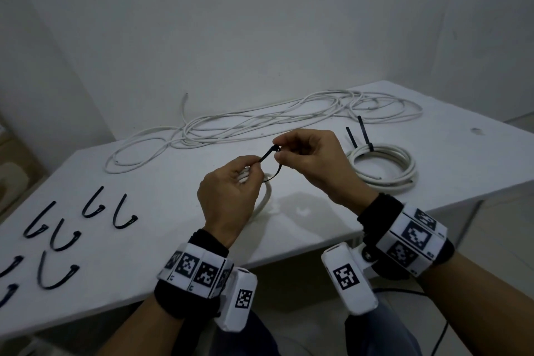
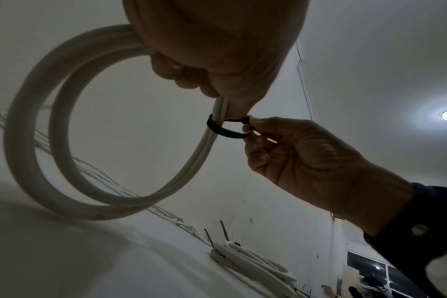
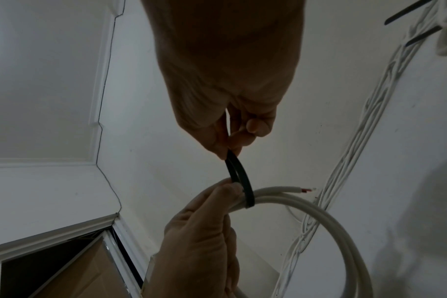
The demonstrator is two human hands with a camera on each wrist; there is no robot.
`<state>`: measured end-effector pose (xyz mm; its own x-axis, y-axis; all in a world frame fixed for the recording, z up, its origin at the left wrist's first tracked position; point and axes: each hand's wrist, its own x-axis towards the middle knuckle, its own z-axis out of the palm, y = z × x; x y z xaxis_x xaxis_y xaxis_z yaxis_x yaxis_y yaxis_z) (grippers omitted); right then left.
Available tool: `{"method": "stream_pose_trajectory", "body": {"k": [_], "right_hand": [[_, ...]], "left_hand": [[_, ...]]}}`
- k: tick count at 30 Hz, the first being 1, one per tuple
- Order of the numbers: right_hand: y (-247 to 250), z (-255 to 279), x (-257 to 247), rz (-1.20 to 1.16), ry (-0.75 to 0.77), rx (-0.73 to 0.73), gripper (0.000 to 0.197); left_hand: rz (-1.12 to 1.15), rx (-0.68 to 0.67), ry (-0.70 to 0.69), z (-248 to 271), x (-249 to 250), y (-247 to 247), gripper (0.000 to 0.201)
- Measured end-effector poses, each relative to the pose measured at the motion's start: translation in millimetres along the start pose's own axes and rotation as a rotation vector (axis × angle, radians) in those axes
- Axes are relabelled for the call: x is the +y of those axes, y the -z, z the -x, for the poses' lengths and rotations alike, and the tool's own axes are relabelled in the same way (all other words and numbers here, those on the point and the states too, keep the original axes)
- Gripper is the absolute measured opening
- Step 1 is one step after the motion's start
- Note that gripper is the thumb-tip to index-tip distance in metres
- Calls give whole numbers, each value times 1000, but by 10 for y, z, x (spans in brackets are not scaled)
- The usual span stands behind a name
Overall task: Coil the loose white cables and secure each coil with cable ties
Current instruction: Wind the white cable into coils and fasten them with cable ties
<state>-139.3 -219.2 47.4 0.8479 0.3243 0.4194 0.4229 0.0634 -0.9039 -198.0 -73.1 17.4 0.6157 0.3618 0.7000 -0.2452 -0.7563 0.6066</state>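
**Tie looped round the second coil, not yet cinched**

The white counter fills the middle of the head view. Along its far edge sprawls the tangle of loose white cables, uncoiled. At centre right lies a finished coil with two black tie tails standing up. Spare cable ties are scattered at lower left.

At centre the left hand grips a small coil held above the counter and pinches the tail of a black cable tie that circles its strands. The right hand pinches the tie's head end, close beside the left.

The loop looks slack. If the tail slips from the head before it ratchets, the tie could spring open. The coil's free end pokes out just past the tie, so a loose cinch may let that strand escape and the coil unwind.
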Motion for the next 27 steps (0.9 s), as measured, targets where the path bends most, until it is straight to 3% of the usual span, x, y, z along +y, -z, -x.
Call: {"method": "stream_pose_trajectory", "body": {"k": [14,21,27], "right_hand": [[90,55,-13,-10,4,18,15],[90,74,20,-25,4,12,16],[49,60,10,15,9,-72,7]], "left_hand": [[-131,14,-173,-21,118,28,26],[-226,7,-258,-6,163,24,15],[-171,-46,-212,-23,238,12,26]]}}
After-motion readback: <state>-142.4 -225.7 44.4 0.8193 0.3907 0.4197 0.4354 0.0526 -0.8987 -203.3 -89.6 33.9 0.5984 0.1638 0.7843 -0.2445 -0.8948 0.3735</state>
